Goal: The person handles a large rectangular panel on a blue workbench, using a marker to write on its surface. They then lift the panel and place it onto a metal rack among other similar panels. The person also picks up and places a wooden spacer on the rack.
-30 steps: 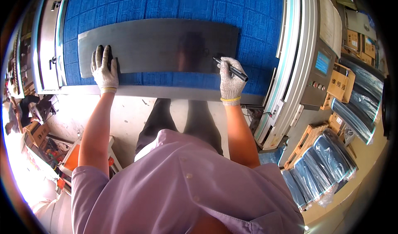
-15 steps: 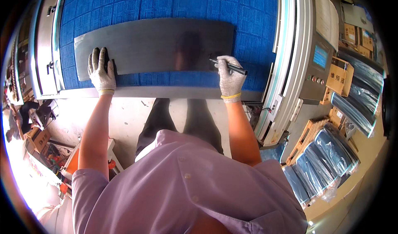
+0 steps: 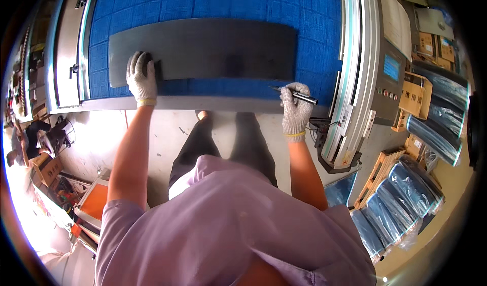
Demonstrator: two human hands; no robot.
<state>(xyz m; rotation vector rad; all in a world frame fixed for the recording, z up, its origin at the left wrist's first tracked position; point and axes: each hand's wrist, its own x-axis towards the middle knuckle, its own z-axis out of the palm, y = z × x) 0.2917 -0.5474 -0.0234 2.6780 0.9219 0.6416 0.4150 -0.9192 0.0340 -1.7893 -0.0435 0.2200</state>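
Note:
A long dark grey sheet [image 3: 218, 47] with a slightly curved far edge lies flat on the blue textured bed [image 3: 213, 7] of a machine. My left hand [image 3: 142, 78], in a light knit glove with darkened fingertips, rests on the sheet's left end, fingers stretched out. In my right hand [image 3: 296, 108], gloved the same way, is a dark pen [image 3: 304, 98]. The pen's tip points left, a little nearer me than the sheet's near right corner and apart from it. My right fingers are bent round the pen's barrel.
On the right stands a control panel [image 3: 388, 78] with a small blue screen and several buttons. Beyond it are cardboard boxes [image 3: 416, 94] and plastic-wrapped dark rolls [image 3: 390, 205] by a wooden pallet. A metal rail [image 3: 203, 103] edges the bed's near side. An orange-topped box [image 3: 95, 201] stands at lower left.
My right hand and the pen have come away from the sheet's right end, toward me and to the right. My left hand stays on the sheet; the whole view has shifted slightly.

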